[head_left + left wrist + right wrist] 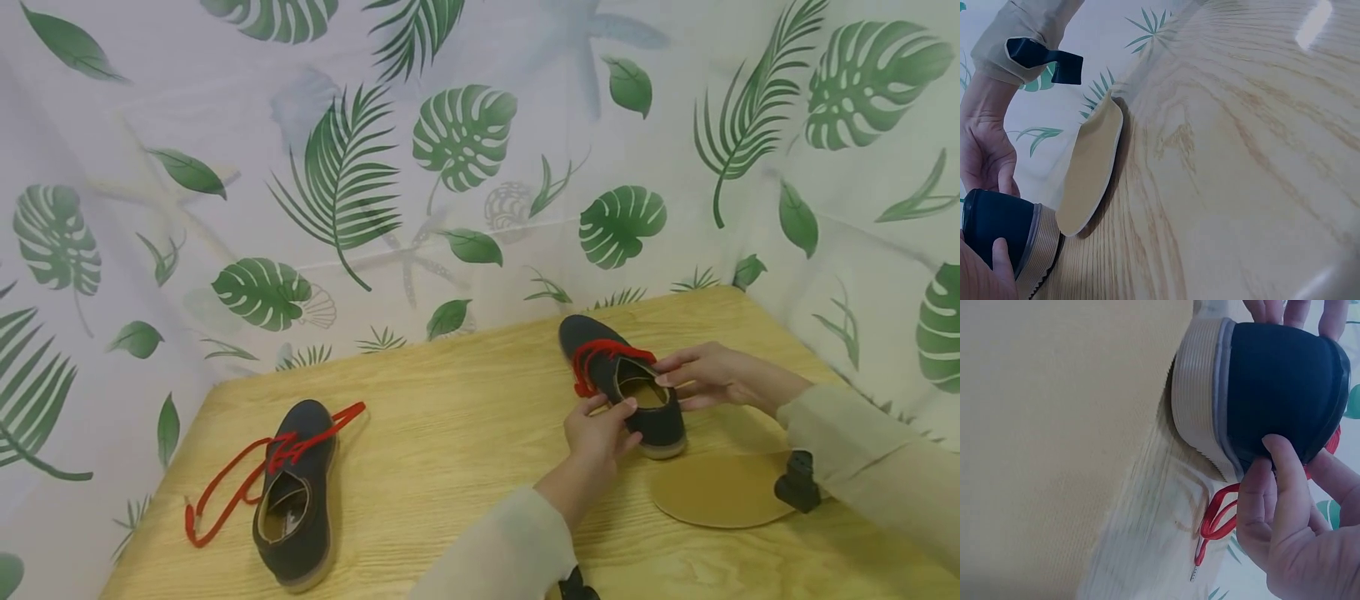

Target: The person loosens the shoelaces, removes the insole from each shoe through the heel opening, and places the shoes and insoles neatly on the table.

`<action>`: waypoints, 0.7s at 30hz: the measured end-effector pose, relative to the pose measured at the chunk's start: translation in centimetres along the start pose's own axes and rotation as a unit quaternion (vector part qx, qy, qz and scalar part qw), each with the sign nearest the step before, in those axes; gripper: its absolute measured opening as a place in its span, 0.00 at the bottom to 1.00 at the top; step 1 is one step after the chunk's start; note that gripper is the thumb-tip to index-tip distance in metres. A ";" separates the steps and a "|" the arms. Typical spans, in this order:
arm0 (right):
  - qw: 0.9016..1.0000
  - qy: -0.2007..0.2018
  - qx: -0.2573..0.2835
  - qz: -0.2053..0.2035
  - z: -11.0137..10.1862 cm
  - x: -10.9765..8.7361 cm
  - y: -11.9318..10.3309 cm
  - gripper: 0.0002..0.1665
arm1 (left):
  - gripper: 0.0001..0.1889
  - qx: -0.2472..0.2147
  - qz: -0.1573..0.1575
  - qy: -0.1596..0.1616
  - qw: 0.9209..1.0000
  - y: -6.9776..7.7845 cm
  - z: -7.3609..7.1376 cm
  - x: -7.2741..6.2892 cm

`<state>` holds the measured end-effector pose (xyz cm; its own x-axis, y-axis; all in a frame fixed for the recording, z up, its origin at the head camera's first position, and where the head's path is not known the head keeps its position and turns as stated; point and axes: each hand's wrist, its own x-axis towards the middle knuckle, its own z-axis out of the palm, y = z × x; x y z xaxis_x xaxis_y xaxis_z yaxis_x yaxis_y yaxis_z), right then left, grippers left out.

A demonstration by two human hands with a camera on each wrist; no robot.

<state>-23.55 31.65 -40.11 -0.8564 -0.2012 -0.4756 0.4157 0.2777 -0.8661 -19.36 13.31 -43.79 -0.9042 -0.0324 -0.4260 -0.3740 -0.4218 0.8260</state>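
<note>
A dark navy shoe [656,421] with red laces [600,358] stands on the right of the table, its heel facing me. My left hand [597,429] holds the left side of its heel, thumb at the collar. My right hand [712,377] grips the opposite side of the collar. The heel [1282,387] and pale ribbed sole [1197,394] fill much of the right wrist view, with fingers on both sides. Just behind the heel lies a tan insole [723,496], also seen in the left wrist view as a curved insole [1091,169].
Another navy shoe [318,500] stands at the left of the table, its red lace [225,479] spread loosely to the side. Leaf-patterned white cloth [480,167] rises behind the wood-grain table [450,467] and along its sides.
</note>
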 end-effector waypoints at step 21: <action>1.000 0.006 0.000 -0.009 2.9 0.6 -0.4 0.33 | 0.24 0.003 -0.014 -0.047 0.999 1.3 -4.3 0.7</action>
<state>-23.37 28.63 -40.52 -0.8673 -0.1954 -0.4579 0.3997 0.2749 -0.8744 -19.57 8.85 -44.58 -0.9086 0.0656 -0.4124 -0.4006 -0.4158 0.8165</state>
